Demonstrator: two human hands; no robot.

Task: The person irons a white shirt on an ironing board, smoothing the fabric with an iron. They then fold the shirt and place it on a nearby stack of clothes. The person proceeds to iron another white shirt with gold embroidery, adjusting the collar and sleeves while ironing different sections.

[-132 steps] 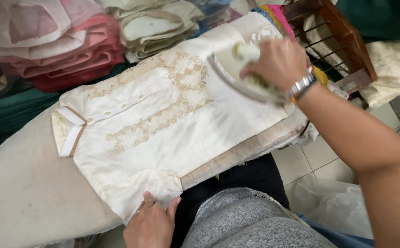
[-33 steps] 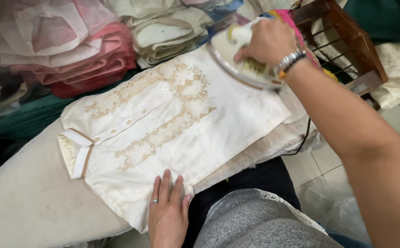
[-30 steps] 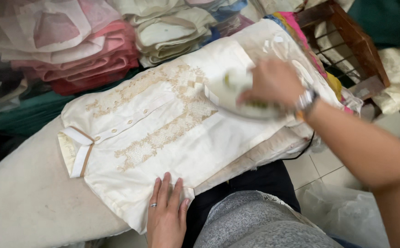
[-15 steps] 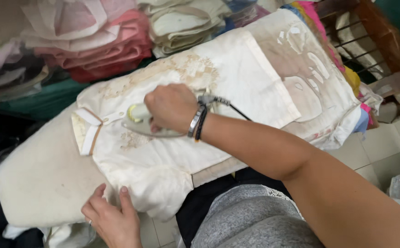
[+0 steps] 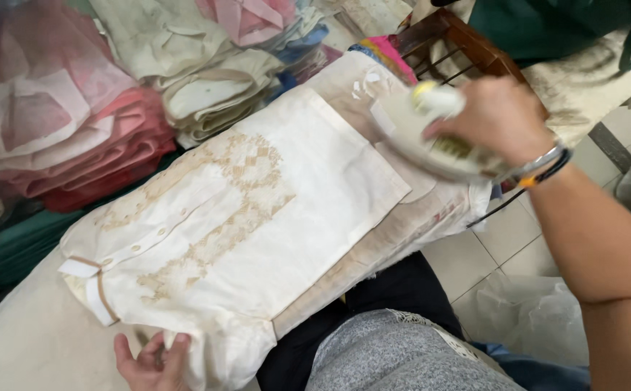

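A cream shirt (image 5: 257,217) with tan embroidery down its front lies flat on a padded ironing board (image 5: 19,347), collar toward the left. My right hand (image 5: 500,119) grips a cream-coloured iron (image 5: 420,130) and holds it at the right end of the board, past the shirt's hem. A bracelet sits on that wrist. My left hand (image 5: 149,358) rests at the near edge of the board, fingers on the shirt's sleeve by the collar end.
Stacks of folded pink, red and cream garments (image 5: 113,116) line the far side of the board. A brown wooden rack (image 5: 467,47) stands behind the iron. The iron's black cord (image 5: 493,210) hangs off the right end over a tiled floor (image 5: 504,246).
My right hand swept the iron left across the shirt's chest, then back to the right end of the board. My left hand stayed at the near edge.
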